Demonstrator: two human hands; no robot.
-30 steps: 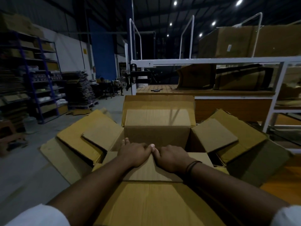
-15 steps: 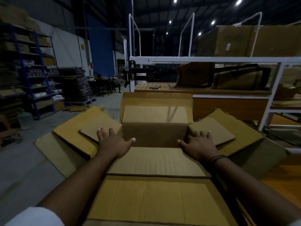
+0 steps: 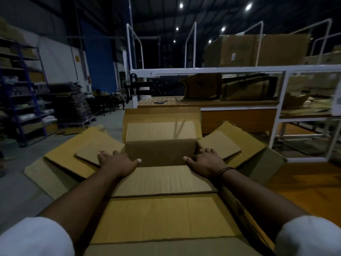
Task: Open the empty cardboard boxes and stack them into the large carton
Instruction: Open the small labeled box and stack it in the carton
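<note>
Left hand (image 3: 118, 163) and right hand (image 3: 207, 162) lie palm down with fingers straight and spread, gripping nothing. Each presses flat on cardboard. The left hand's fingers rest on the left side flap (image 3: 86, 156) of the small box (image 3: 160, 152). The right hand's fingers rest on its right side flap (image 3: 219, 145). A black cord (image 3: 226, 169) circles the right wrist.

Change from 1.0 s ago: the 2 hands met at the middle of the near flap (image 3: 162, 180) with thumbs touching. They are now well apart, 1 at each near corner of the box opening. Their placement matches the frame from 0.5 s ago.

Count: 1 small box, upright, with all 4 flaps folded outward, including the far flap (image 3: 160, 130). It sits inside 1 large carton (image 3: 162, 218), whose 4 larger flaps lie open beneath and around the small box's flaps. The large carton stands directly in front of the person.

Beyond the carton stands 1 white rack (image 3: 206, 71) carrying further cartons on its top and middle levels. At the left, 1 blue shelving unit (image 3: 24, 100) stands on the grey floor (image 3: 16, 191).
</note>
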